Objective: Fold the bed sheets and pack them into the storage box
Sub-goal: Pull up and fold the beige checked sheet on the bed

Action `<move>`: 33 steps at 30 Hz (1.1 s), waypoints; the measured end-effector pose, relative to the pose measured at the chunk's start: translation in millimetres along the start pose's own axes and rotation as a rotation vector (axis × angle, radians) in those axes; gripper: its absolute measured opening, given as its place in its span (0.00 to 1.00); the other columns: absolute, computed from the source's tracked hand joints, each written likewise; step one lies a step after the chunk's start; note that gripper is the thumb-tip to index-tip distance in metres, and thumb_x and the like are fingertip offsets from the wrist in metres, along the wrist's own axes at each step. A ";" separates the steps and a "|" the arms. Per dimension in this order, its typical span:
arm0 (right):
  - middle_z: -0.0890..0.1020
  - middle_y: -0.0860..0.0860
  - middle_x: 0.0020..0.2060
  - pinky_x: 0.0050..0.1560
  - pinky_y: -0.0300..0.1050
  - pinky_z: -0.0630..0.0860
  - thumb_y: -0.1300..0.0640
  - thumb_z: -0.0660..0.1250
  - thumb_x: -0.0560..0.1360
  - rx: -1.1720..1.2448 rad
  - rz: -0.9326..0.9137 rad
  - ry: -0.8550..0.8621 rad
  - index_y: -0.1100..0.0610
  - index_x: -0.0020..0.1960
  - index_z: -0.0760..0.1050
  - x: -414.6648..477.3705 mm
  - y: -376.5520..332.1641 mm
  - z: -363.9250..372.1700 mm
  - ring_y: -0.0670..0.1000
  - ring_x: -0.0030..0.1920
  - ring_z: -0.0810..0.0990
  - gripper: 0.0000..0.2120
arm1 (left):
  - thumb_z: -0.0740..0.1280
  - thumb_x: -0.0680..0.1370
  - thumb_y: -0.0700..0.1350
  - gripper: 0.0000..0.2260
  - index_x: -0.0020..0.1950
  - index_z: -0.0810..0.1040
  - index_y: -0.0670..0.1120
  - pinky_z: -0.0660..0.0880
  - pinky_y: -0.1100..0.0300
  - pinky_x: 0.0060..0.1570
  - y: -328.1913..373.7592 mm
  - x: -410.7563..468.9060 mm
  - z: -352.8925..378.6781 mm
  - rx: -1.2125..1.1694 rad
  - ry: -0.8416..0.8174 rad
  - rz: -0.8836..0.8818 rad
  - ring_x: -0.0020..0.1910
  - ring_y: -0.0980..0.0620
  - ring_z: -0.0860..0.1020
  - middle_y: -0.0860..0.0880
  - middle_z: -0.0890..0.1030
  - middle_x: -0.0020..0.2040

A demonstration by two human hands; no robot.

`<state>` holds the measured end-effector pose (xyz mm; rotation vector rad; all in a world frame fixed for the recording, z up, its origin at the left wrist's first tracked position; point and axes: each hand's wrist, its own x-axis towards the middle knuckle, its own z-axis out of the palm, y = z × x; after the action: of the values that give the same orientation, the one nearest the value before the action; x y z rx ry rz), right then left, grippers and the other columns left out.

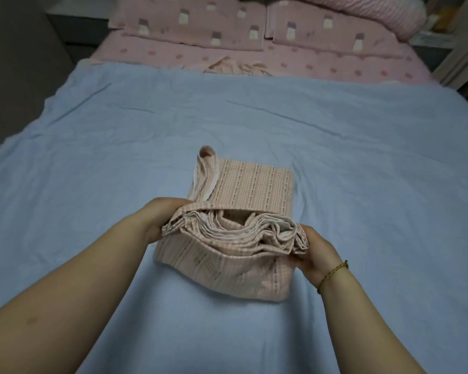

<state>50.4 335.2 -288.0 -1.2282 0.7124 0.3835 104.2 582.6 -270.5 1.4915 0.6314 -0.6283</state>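
Note:
A pink checked bed sheet (251, 184), folded into a thick wad, lies in the middle of the bed on a spread light blue sheet (119, 147). My left hand (160, 214) grips the wad's left side, fingers tucked under the bunched layers. My right hand (315, 253) grips the right end of the same layered edge; a thin cord bracelet circles that wrist. The near flap hangs down toward me, lifted off the bed. A loose corner sticks up at the wad's far left. No storage box is in view.
Two pink patterned pillows (189, 25) lie at the head of the bed on a pink dotted sheet (335, 66). A small crumpled peach cloth (235, 67) sits just past the blue sheet's far edge. A rolled pink blanket (376, 14) rests at top right.

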 end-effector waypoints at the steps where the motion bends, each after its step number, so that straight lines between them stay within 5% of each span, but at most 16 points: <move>1: 0.80 0.54 0.38 0.37 0.42 0.75 0.60 0.60 0.76 0.011 0.022 0.021 0.59 0.43 0.77 15.9 -9.4 2.0 0.50 0.39 0.77 0.08 | 0.62 0.77 0.36 0.08 0.38 0.76 0.38 0.73 0.68 0.20 10.0 15.4 3.6 0.006 0.014 0.000 0.21 0.55 0.78 0.47 0.80 0.24; 8: 0.76 0.51 0.19 0.24 0.35 0.75 0.58 0.56 0.77 0.102 0.048 0.113 0.60 0.36 0.73 97.1 -61.4 25.2 0.50 0.31 0.72 0.13 | 0.58 0.79 0.39 0.11 0.37 0.71 0.42 0.72 0.69 0.18 63.8 89.8 14.9 0.022 0.084 0.080 0.16 0.59 0.74 0.53 0.74 0.17; 11: 0.78 0.54 0.30 0.33 0.39 0.74 0.50 0.56 0.78 0.102 -0.019 0.121 0.60 0.44 0.76 136.0 -73.5 39.0 0.50 0.33 0.72 0.16 | 0.58 0.80 0.41 0.10 0.40 0.73 0.42 0.74 0.65 0.21 83.7 128.7 19.9 -0.113 0.112 0.088 0.21 0.56 0.78 0.50 0.78 0.22; 13: 0.78 0.55 0.49 0.48 0.42 0.73 0.43 0.60 0.75 -0.043 -0.121 0.134 0.59 0.65 0.69 165.9 -66.6 45.5 0.52 0.45 0.76 0.25 | 0.56 0.81 0.47 0.10 0.50 0.73 0.42 0.77 0.62 0.30 84.0 160.2 25.3 -0.179 0.136 0.115 0.36 0.51 0.81 0.47 0.81 0.36; 16: 0.55 0.51 0.75 0.73 0.49 0.51 0.40 0.62 0.74 -0.819 -0.243 0.184 0.52 0.76 0.47 195.2 -34.6 50.6 0.52 0.73 0.56 0.39 | 0.59 0.80 0.52 0.20 0.70 0.63 0.48 0.71 0.60 0.56 55.8 199.8 31.4 0.053 0.213 0.273 0.56 0.52 0.73 0.52 0.74 0.60; 18: 0.43 0.48 0.76 0.73 0.55 0.38 0.35 0.58 0.73 -1.157 -0.248 0.225 0.47 0.76 0.40 205.6 -19.7 49.8 0.51 0.75 0.44 0.40 | 0.62 0.78 0.52 0.29 0.76 0.55 0.49 0.62 0.63 0.62 32.8 203.5 34.7 0.335 0.248 0.416 0.62 0.55 0.69 0.54 0.67 0.65; 20: 0.37 0.47 0.75 0.70 0.60 0.34 0.33 0.54 0.73 -1.256 -0.198 0.240 0.45 0.75 0.36 211.7 -13.7 49.6 0.51 0.75 0.38 0.40 | 0.57 0.72 0.63 0.36 0.76 0.55 0.47 0.53 0.61 0.68 16.9 204.7 38.4 0.766 0.299 0.537 0.71 0.51 0.63 0.49 0.62 0.73; 22: 0.34 0.48 0.74 0.69 0.63 0.33 0.34 0.50 0.75 -1.359 -0.168 0.251 0.44 0.74 0.34 211.9 -14.3 51.8 0.52 0.74 0.34 0.36 | 0.51 0.69 0.63 0.36 0.73 0.63 0.46 0.48 0.54 0.67 10.0 206.1 40.6 1.129 0.416 0.742 0.70 0.43 0.66 0.42 0.65 0.72; 25: 0.31 0.50 0.73 0.63 0.68 0.28 0.44 0.43 0.81 -1.585 -0.259 0.277 0.44 0.73 0.31 201.9 -18.6 69.6 0.55 0.73 0.31 0.27 | 0.55 0.73 0.50 0.21 0.65 0.71 0.47 0.52 0.47 0.65 5.3 206.4 52.3 1.295 0.420 1.075 0.63 0.40 0.74 0.40 0.76 0.63; 27: 0.29 0.48 0.71 0.60 0.67 0.26 0.49 0.42 0.81 -1.600 -0.333 0.248 0.44 0.73 0.32 196.1 -18.0 86.0 0.56 0.73 0.30 0.26 | 0.54 0.75 0.49 0.19 0.62 0.76 0.49 0.48 0.47 0.67 4.0 205.1 57.2 1.331 0.351 1.113 0.63 0.41 0.74 0.42 0.78 0.62; 30: 0.30 0.48 0.72 0.62 0.68 0.27 0.43 0.39 0.80 -1.636 -0.266 0.214 0.45 0.73 0.31 201.7 -10.0 89.9 0.56 0.72 0.29 0.26 | 0.52 0.74 0.50 0.22 0.63 0.77 0.48 0.41 0.49 0.69 -2.6 214.1 57.2 1.461 0.305 0.946 0.63 0.41 0.75 0.43 0.76 0.64; 31: 0.29 0.47 0.71 0.60 0.69 0.27 0.40 0.39 0.79 -1.652 -0.227 0.217 0.45 0.73 0.30 209.4 -8.8 84.9 0.56 0.72 0.29 0.28 | 0.49 0.74 0.51 0.25 0.66 0.73 0.49 0.36 0.49 0.69 -1.8 217.3 59.2 1.472 0.301 0.879 0.66 0.42 0.72 0.44 0.71 0.68; 33: 0.28 0.46 0.70 0.60 0.71 0.27 0.35 0.38 0.76 -1.643 -0.153 0.243 0.44 0.72 0.29 226.0 -9.9 73.4 0.55 0.72 0.28 0.30 | 0.36 0.73 0.54 0.30 0.75 0.52 0.52 0.21 0.50 0.62 -2.6 225.6 61.0 1.511 0.328 0.715 0.75 0.46 0.54 0.49 0.47 0.74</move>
<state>242.0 377.8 -422.3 -2.8897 0.4001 0.7355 258.5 523.3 -435.7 3.0443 -0.3537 -0.2089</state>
